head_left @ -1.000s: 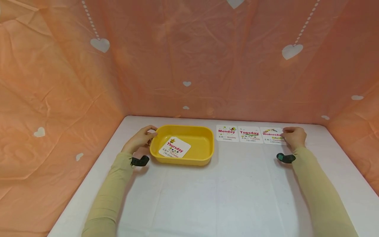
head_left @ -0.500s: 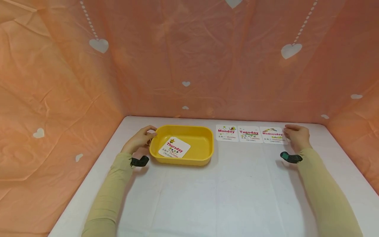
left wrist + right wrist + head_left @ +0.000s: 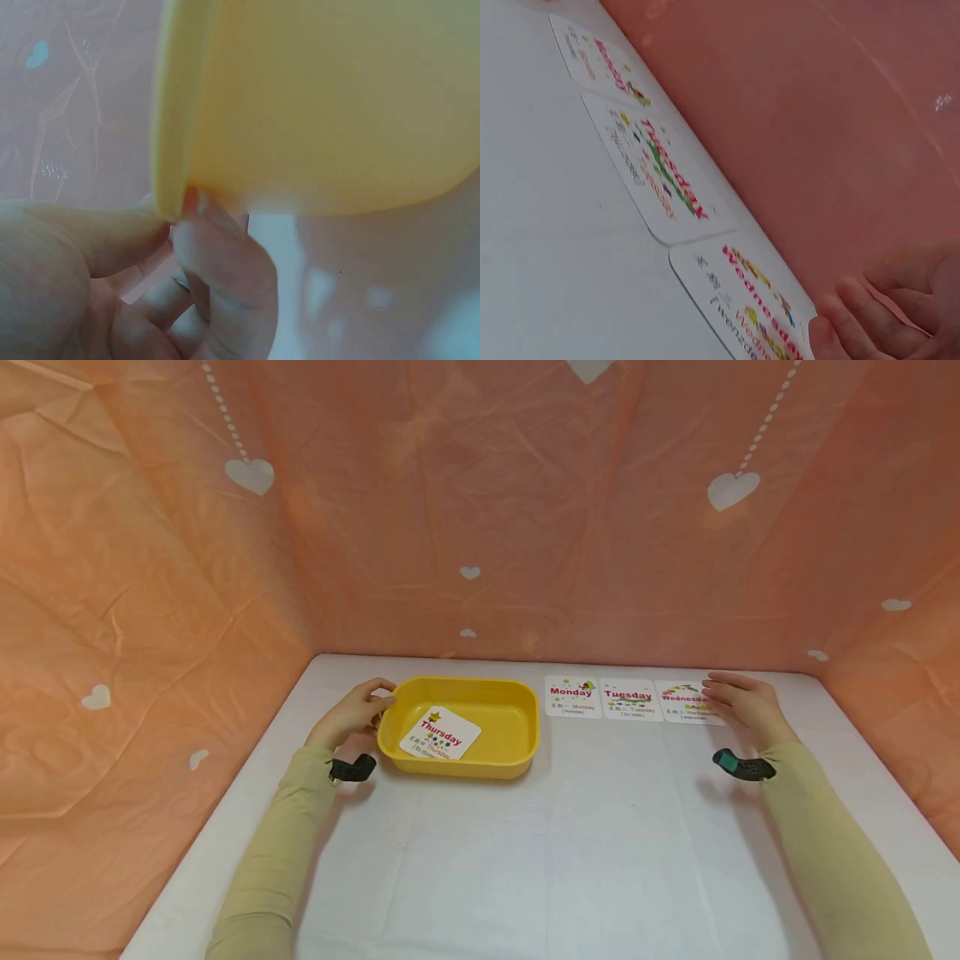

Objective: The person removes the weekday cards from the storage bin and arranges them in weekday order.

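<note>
My left hand [image 3: 351, 714] pinches the left rim of a yellow plastic tray [image 3: 502, 770] between thumb and finger, as the left wrist view shows up close. Inside the tray lies a white Thursday card [image 3: 441, 733], slightly askew. To the tray's right, a Monday card [image 3: 573, 697], a Tuesday card [image 3: 632, 700] and a Wednesday card [image 3: 678, 704] form a row. My right hand [image 3: 746, 706] holds nothing; its fingers are extended and overlap the right edge of the Wednesday card in the head view. In the right wrist view its fingertips [image 3: 826, 339] show beside that card.
A white cloth covers the table [image 3: 555, 860]. Right behind the cards, an orange curtain [image 3: 562, 527] with white hearts hangs along the table's back edge, and more of it closes in both sides.
The right hand's fingers have come off the Wednesday card's right edge and straightened, and the wrist has shifted a little right. The left hand and the tray keep their places.
</note>
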A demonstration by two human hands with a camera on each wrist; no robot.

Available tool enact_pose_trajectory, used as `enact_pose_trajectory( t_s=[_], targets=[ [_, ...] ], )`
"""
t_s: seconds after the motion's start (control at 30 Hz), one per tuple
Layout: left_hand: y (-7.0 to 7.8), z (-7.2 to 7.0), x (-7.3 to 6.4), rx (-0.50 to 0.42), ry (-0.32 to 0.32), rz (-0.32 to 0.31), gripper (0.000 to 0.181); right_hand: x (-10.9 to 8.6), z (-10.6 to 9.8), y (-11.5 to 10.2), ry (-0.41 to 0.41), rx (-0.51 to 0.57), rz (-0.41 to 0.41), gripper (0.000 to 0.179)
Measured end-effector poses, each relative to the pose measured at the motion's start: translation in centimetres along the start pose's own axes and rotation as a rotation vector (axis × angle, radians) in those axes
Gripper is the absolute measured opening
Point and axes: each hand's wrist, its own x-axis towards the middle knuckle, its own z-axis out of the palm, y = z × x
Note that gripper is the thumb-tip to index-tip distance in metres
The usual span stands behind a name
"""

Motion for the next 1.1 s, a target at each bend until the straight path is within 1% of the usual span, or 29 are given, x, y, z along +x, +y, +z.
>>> enact_pose_trajectory(
  t_s=[0.03,0.07,0.1,0.17,0.3,0.33,0.47,0.53,0.7,0.8,1.0,1.1],
  targets=[
    [0.0,0.0,0.0,0.003,0.000,0.002,0.033,-0.1,0.2,-0.1,-0.023,0.048,-0.006,0.033],
    [0.0,-0.1,0.1,0.009,0.000,0.005,0.033,-0.2,0.4,-0.2,-0.040,0.072,-0.015,0.024],
    [0.0,-0.1,0.1,0.015,-0.001,0.009,0.034,-0.3,0.6,-0.3,-0.059,0.108,-0.017,0.018],
    [0.0,-0.1,0.0,0.018,-0.002,0.014,0.034,-0.4,1.3,-0.6,-0.091,0.133,-0.027,0.026],
    [0.0,-0.1,-0.1,0.011,0.002,0.022,0.034,-0.6,2.7,-1.2,-0.124,0.073,-0.017,0.064],
    [-0.1,-0.1,-0.1,0.004,0.002,0.020,0.034,-0.6,3.0,-1.3,-0.132,0.047,-0.020,0.070],
    [-0.1,0.0,-0.1,-0.015,0.003,0.014,0.033,-0.6,4.6,-1.6,-0.174,-0.015,-0.056,0.066],
    [-0.1,0.0,-0.1,-0.019,0.004,0.014,0.033,-0.6,5.4,-1.8,-0.192,-0.065,-0.080,0.061],
    [-0.4,0.0,-0.1,-0.032,0.002,0.016,0.033,-0.7,7.4,-2.3,-0.235,-0.127,-0.132,0.051],
    [-0.5,0.0,-0.2,-0.040,-0.002,0.014,0.033,-0.6,8.6,-2.7,-0.259,-0.138,-0.154,0.051],
    [-0.4,0.0,-0.2,-0.027,0.006,0.021,0.033,-0.1,11.3,-3.5,-0.299,-0.121,-0.151,0.053],
    [-0.3,0.0,-0.2,-0.023,0.011,0.016,0.032,0.1,12.7,-3.8,-0.336,-0.141,-0.150,0.053]
  ],
)
